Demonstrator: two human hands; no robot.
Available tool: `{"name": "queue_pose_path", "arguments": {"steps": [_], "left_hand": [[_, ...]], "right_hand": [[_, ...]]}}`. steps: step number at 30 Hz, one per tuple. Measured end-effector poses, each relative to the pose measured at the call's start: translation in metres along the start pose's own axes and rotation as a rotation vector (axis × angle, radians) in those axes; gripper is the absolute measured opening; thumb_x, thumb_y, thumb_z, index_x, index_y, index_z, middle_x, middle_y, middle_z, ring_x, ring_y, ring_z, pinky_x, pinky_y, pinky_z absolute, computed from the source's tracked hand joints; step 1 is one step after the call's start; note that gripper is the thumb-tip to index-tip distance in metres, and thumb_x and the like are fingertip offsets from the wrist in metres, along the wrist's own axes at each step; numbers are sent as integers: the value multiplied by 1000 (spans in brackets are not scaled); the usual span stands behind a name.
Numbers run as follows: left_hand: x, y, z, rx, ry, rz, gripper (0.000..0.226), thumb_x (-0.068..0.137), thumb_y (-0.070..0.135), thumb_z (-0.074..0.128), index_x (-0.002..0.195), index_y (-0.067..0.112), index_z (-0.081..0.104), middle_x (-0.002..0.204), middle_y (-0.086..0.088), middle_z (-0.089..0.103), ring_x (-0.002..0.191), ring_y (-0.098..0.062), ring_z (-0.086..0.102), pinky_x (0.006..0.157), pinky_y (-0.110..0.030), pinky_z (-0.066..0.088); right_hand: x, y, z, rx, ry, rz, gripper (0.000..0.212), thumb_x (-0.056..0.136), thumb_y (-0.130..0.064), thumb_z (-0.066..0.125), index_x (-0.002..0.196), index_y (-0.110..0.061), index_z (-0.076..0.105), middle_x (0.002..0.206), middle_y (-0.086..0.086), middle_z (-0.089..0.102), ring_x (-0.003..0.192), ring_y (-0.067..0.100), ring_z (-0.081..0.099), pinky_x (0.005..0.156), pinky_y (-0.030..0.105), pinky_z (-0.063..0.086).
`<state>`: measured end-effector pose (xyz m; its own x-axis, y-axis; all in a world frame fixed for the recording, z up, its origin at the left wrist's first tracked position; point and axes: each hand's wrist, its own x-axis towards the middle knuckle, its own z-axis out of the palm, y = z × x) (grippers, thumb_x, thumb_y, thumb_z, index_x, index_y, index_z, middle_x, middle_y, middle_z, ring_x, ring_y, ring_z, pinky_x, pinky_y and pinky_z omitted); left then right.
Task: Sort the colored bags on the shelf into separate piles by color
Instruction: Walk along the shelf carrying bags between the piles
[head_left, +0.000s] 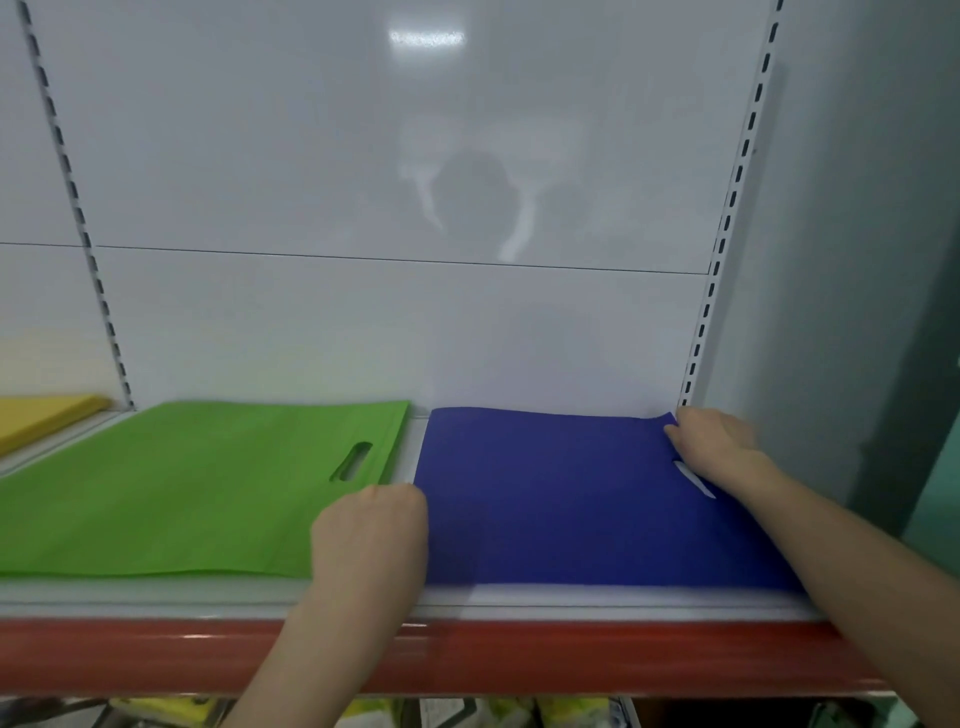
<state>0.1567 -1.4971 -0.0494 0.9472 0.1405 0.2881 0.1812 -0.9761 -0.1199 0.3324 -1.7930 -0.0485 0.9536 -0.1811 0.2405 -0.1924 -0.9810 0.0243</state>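
Blue bag (561, 493) lies flat on the shelf (208, 597), right of the green bag (182, 483); left hand (369, 535) curls round its left edge, right hand (711, 447) pinches its far corner. Likely light and limp: hold by edges

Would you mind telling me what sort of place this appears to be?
Likely a shop or stockroom: a shelf with a red front strip, slotted uprights beside a white back panel, and a green bag and a blue bag laid flat.

green bag (171, 488): plain lime green
blue bag (571, 499): plain dark blue
yellow bag (36, 413): yellow
shelf (156, 654): red front edge
back panel (363, 156): white
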Motion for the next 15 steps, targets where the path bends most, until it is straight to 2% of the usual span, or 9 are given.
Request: {"name": "queue_pose_path", "arguments": {"steps": [5,8,10,12,15], "left_hand": [[-1,2,0,1,24,3,14,97,22,45,106,17,55,111,0,61,101,-21,59,67,-26,35],[-3,1,-1,-46,57,-6,17,98,25,42,105,17,54,112,-1,60,103,-22,58,68,-26,34],[-5,0,-3,-100,103,-20,25,99,33,36,103,16,55,111,-2,60,103,-23,57,70,-27,36],[-10,-2,-8,-155,190,-28,31,99,37,32,99,17,55,107,-2,60,100,-24,57,69,-28,36],[-20,-14,-15,-222,324,-20,34,98,40,30,96,20,56,96,2,61,82,-21,54,61,-26,32]], "right_hand": [[-1,0,-4,13,42,28,24,99,-23,37,81,-12,48,102,9,63,77,23,49,67,27,37],[-4,-3,-14,103,132,19,23,97,-11,36,78,-8,50,100,13,63,74,25,48,60,27,35],[-12,-17,-29,200,179,-47,24,97,-11,34,84,-5,54,97,13,63,74,27,50,56,28,33],[-27,-40,-45,287,214,-159,28,97,-19,34,88,-5,57,94,12,62,80,30,53,61,30,35],[-55,-88,-64,381,207,-327,26,97,-25,36,82,-10,51,89,10,59,79,29,51,65,30,36]]}}
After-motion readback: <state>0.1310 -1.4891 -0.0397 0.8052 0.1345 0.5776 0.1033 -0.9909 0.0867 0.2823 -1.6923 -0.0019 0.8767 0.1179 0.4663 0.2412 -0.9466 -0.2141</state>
